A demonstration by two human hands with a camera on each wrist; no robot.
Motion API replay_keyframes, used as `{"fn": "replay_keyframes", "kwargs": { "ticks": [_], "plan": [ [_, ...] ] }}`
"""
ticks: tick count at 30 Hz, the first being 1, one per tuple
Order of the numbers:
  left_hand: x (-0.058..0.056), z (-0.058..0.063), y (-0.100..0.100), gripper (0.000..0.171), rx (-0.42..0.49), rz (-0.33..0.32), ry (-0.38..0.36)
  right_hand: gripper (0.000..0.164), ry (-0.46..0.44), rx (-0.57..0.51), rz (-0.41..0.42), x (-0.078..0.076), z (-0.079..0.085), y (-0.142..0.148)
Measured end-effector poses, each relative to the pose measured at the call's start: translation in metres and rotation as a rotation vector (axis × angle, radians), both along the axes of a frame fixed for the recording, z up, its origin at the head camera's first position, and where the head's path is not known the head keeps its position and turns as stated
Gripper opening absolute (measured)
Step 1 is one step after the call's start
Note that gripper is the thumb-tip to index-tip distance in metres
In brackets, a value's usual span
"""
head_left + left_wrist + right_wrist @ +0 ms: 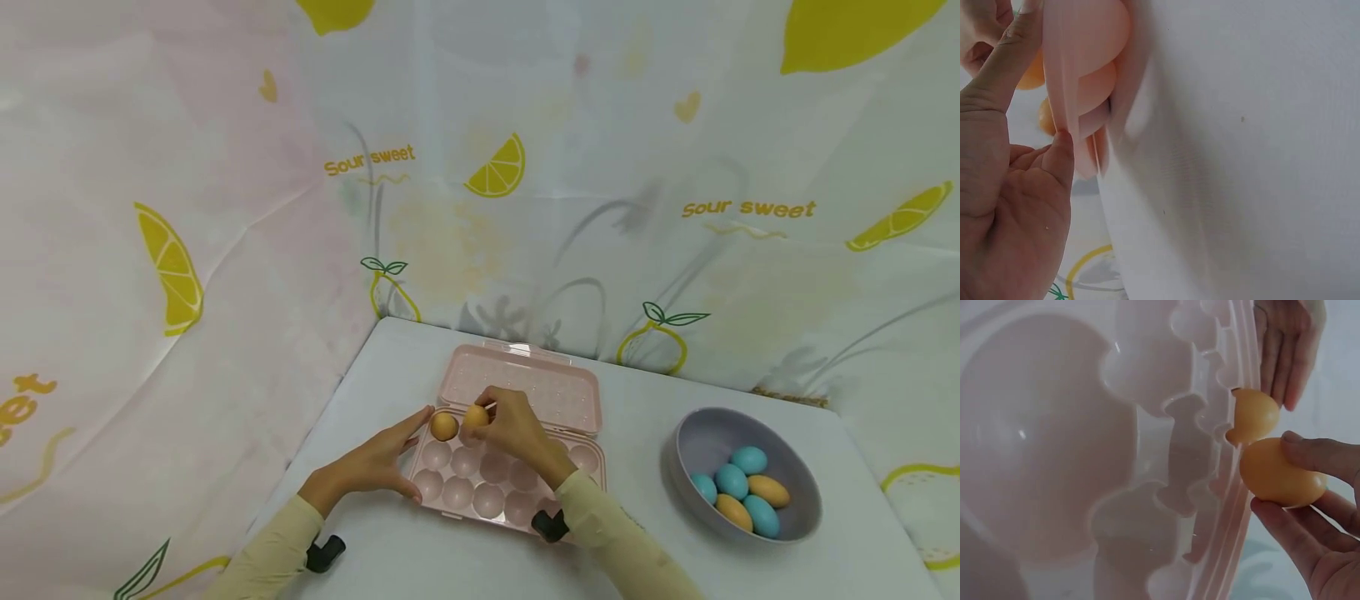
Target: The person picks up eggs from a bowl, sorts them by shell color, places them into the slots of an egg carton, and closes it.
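Note:
An orange egg (476, 417) is pinched between the thumb and fingers of my right hand (517, 429), just over the back row of a pink egg carton (488, 500). Another orange egg (443, 427) sits in the carton's back left cup, close beside the held one in the right wrist view. My left hand (375, 461) spreads along the carton's left side, its thumb at the front corner and its fingers towards the back one. The left wrist view shows the thumb and fingertips against the carton's rim (1060, 75).
The carton's lid (525, 383) lies folded back towards the wall. To the right on the white table (645, 500) stands a grey bowl (701, 442) with several blue eggs (731, 481) and orange eggs (768, 491). Lemon-printed cloth (525, 233) hangs behind and at the left.

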State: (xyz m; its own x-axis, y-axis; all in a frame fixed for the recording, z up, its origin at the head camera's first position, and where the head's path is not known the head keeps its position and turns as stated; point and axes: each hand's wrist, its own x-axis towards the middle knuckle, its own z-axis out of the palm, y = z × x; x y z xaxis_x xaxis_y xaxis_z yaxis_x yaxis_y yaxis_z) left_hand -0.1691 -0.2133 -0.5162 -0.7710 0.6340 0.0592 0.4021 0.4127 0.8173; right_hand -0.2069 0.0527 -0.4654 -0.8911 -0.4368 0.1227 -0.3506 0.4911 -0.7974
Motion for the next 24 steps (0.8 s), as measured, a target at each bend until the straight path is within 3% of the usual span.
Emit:
{"fn": "replay_keyframes", "kwargs": {
  "ticks": [13,24],
  "plan": [
    [0.000,-0.002,-0.001,0.133,0.013,0.013,-0.036,0.033,0.039,0.024,-0.018,0.001,-0.015,-0.007],
    [-0.001,-0.004,-0.001,0.132,0.029,-0.009,0.004,0.032,0.050,0.070,-0.010,-0.001,-0.019,-0.008]
  ]
}}
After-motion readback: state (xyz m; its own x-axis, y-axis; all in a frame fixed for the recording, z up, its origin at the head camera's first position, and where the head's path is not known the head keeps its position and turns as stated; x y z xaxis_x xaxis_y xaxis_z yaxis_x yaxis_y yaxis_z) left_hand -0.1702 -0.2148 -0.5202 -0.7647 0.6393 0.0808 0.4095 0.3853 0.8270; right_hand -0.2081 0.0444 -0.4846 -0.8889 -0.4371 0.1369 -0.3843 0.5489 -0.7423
